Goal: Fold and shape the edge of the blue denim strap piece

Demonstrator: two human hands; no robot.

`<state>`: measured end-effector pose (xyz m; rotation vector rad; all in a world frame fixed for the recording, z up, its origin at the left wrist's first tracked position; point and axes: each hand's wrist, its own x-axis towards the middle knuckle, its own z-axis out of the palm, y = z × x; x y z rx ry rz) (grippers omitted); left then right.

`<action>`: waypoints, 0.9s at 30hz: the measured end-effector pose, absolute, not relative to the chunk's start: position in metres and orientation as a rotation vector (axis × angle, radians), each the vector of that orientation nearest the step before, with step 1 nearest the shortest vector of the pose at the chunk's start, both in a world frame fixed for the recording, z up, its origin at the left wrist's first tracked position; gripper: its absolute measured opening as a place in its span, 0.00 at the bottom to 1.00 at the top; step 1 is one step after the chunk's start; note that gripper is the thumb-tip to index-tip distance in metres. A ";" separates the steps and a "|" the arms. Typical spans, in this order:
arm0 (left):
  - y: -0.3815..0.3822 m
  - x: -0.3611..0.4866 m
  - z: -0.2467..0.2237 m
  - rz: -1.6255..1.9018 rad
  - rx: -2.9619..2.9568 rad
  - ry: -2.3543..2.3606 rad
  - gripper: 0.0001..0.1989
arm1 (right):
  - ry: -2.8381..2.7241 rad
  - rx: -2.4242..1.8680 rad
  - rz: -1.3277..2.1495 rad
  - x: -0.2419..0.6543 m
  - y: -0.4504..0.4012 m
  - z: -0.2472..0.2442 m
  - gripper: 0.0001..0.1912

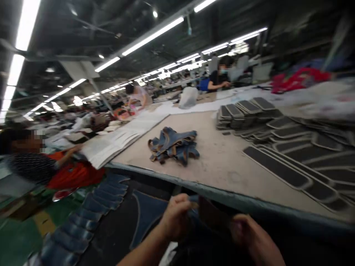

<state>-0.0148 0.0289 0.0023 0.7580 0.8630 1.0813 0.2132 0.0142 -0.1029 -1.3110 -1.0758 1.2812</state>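
Observation:
Near the table's front edge, my left hand [177, 214] is closed, pinching one end of a dark brown piece [209, 214]. The other side of this piece reaches toward my right hand [245, 231], whose fingers are closed on it, though motion blurs them. Blue material shows behind the piece, partly hidden. Left of my left hand lies a curved blue piece [148, 212] on a dark surface. A row of overlapping blue pieces [74, 225] runs down to the lower left. On the table beyond my hands sits a loose pile of blue and brown pieces [173, 144].
The beige table [216, 162] has a raised front edge. Stacks of dark, pale-edged panels [280, 166] cover its right side. White sheets [122, 136] lie at the left. One person [27, 162] is at the far left beside red cloth [77, 173]; others work farther back.

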 end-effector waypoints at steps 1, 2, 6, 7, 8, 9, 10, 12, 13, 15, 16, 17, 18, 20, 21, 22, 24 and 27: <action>0.038 -0.020 0.006 1.135 0.716 0.863 0.14 | -0.903 -1.285 1.311 0.218 0.011 -0.105 0.19; 0.046 -0.024 0.011 1.135 0.716 0.825 0.12 | -0.761 -1.280 1.327 0.221 0.011 -0.107 0.17; 0.057 -0.031 0.042 1.218 0.736 0.746 0.08 | -0.719 -1.337 1.259 0.220 0.022 -0.106 0.18; 0.057 -0.030 0.050 1.235 0.740 0.734 0.08 | -0.741 -1.354 1.241 0.219 0.023 -0.106 0.19; 0.056 -0.028 0.057 1.254 0.744 0.718 0.08 | -0.756 -1.367 1.230 0.218 0.024 -0.107 0.21; 0.056 -0.026 0.064 1.270 0.745 0.698 0.10 | -0.761 -1.376 1.228 0.217 0.024 -0.107 0.23; 0.055 -0.024 0.070 1.283 0.742 0.683 0.11 | -0.760 -1.385 1.235 0.217 0.023 -0.109 0.24; 0.054 -0.022 0.081 1.297 0.727 0.662 0.12 | -0.767 -1.413 1.282 0.216 0.022 -0.112 0.27; 0.053 -0.021 0.085 1.301 0.717 0.653 0.13 | -0.777 -1.434 1.326 0.215 0.021 -0.113 0.27; 0.053 -0.023 0.092 1.301 0.709 0.632 0.13 | -0.838 -1.453 1.452 0.211 0.019 -0.115 0.25; 0.052 -0.024 0.094 1.298 0.712 0.621 0.13 | -0.885 -1.447 1.511 0.207 0.018 -0.115 0.23; 0.052 -0.026 0.096 1.291 0.722 0.615 0.13 | -0.937 -1.430 1.554 0.204 0.017 -0.114 0.20; 0.052 -0.027 0.096 1.280 0.740 0.618 0.13 | -0.987 -1.407 1.577 0.200 0.016 -0.113 0.17; 0.052 -0.031 0.097 1.246 0.803 0.650 0.13 | -1.072 -1.364 1.575 0.195 0.012 -0.111 0.13; 0.052 -0.033 0.097 1.228 0.848 0.677 0.13 | -1.123 -1.361 1.550 0.193 0.010 -0.110 0.13; 0.053 -0.035 0.096 1.208 0.901 0.712 0.12 | -1.180 -1.363 1.515 0.192 0.008 -0.111 0.14; 0.057 -0.041 0.096 1.177 1.007 0.814 0.10 | -1.334 -1.400 1.372 0.192 0.005 -0.114 0.15; 0.074 -0.053 0.100 1.106 1.125 1.003 0.08 | -1.318 -1.309 1.445 0.192 0.005 -0.124 0.15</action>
